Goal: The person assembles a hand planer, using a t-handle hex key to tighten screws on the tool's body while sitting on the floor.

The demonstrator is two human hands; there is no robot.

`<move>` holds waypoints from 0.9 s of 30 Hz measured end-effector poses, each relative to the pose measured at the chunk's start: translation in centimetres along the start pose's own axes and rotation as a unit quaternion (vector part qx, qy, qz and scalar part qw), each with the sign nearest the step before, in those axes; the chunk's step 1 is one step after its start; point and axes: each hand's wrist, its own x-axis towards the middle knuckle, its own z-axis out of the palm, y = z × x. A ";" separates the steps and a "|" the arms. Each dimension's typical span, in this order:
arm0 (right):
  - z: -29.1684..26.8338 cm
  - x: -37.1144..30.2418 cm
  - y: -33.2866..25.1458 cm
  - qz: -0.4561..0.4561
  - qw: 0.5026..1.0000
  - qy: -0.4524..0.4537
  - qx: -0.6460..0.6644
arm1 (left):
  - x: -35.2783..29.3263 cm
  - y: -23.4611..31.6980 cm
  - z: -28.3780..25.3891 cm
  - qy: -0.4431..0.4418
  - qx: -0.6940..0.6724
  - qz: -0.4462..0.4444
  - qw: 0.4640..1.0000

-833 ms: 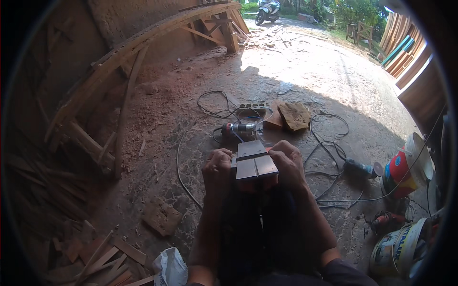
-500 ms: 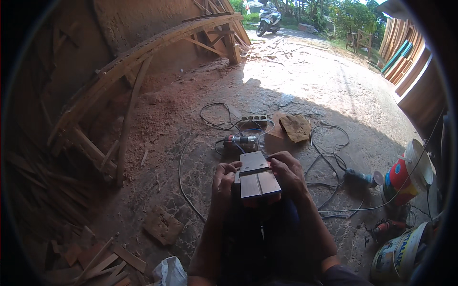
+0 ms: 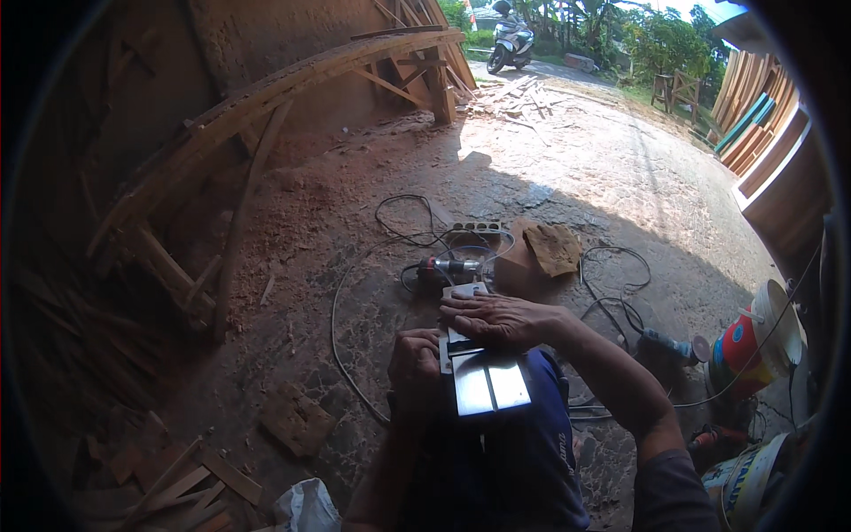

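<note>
An electric hand planer (image 3: 489, 383) lies upside down over my lap, its shiny metal sole facing up with a groove running along the rear plate. My left hand (image 3: 415, 362) is closed against the planer's left side, its fingers curled. Across the front plate my right hand (image 3: 501, 319) lies flat with fingers stretched out to the left, covering most of that plate and the gap between the plates. The planer's body underneath is hidden. Just beyond it, a corded power tool (image 3: 450, 266) with a silver and red body rests on the floor.
A socket strip (image 3: 479, 228) and a rough wood piece (image 3: 553, 249) lie ahead among looping cables. To the right are an angle grinder (image 3: 672, 344) and paint buckets (image 3: 749, 346). A wooden bench (image 3: 292, 82) stands left; wood offcuts (image 3: 191, 492) lie lower left.
My right hand has moved from the planer's right side to lie across its front plate. The planer has come slightly lower in view, and its rear plate now reflects bright light.
</note>
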 end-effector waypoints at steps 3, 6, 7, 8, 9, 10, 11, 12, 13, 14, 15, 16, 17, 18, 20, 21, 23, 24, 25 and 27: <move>-1.2 -2.1 -5.7 0.011 0.987 -0.001 0.163 | 0.1 0.1 -0.4 0.010 0.011 -0.012 1.000; -2.7 -5.1 -11.9 -0.192 0.954 0.053 0.223 | 0.2 0.3 -1.0 0.005 0.024 0.035 0.999; -2.6 -6.5 -11.4 -0.258 0.895 0.025 0.364 | 0.4 0.5 -0.8 -0.001 0.035 0.069 0.997; -2.4 -7.7 -11.0 -0.253 0.867 0.103 0.417 | 0.9 1.2 -0.7 -0.008 0.051 0.108 0.993; -2.1 -8.7 -10.7 -0.252 0.831 0.182 0.462 | 1.6 2.5 -0.7 -0.013 0.119 0.181 0.976; -1.7 -9.1 -10.6 -0.173 0.819 0.357 0.415 | 1.5 2.0 -0.8 -0.013 0.149 0.213 0.966; -0.8 -8.2 -10.9 0.027 0.782 0.460 0.419 | 1.5 1.1 -0.9 -0.014 0.178 0.246 0.953; 0.1 -7.2 -10.9 0.228 0.704 0.543 0.397 | 1.6 0.6 -0.7 -0.015 0.198 0.279 0.939; 0.9 -7.1 -9.6 0.240 0.717 0.549 0.356 | 1.7 0.7 -0.2 -0.018 0.163 0.243 0.956; 2.3 -6.5 -8.0 0.243 0.727 0.552 0.329 | 1.6 0.8 -0.5 -0.024 0.144 0.206 0.968; 3.2 -5.8 -7.2 0.254 0.735 0.541 0.321 | 1.4 0.8 -1.0 -0.030 0.128 0.166 0.977; 3.9 -5.4 -6.8 0.270 0.743 0.530 0.308 | 1.4 0.9 -1.0 -0.032 0.131 0.174 0.975; 4.5 -5.2 -6.5 0.285 0.750 0.519 0.295 | 1.6 1.1 -0.9 -0.035 0.134 0.182 0.974; 5.2 -4.8 -6.2 0.276 0.743 0.521 0.316 | 1.8 1.3 -0.9 -0.037 0.138 0.190 0.971; 6.1 -4.3 -6.0 0.259 0.727 0.526 0.356 | 1.8 1.2 -0.7 -0.027 0.079 0.123 0.989; 6.2 -3.9 -6.2 0.255 0.726 0.537 0.345 | 1.5 0.7 -0.6 -0.016 0.054 0.071 0.996; 6.8 -3.6 -5.7 0.247 0.722 0.535 0.362 | 1.2 0.1 -0.9 -0.016 0.033 -0.021 0.999; 6.9 -3.6 -5.3 0.244 0.722 0.533 0.367 | 1.3 0.0 -0.8 -0.018 0.024 -0.045 0.999; 7.0 -3.6 -5.1 0.241 0.717 0.542 0.366 | 1.4 -0.1 -0.7 -0.020 0.016 -0.068 0.997; 7.1 -3.5 -5.1 0.247 0.712 0.540 0.374 | 1.5 0.0 -0.8 -0.043 -0.034 -0.092 0.994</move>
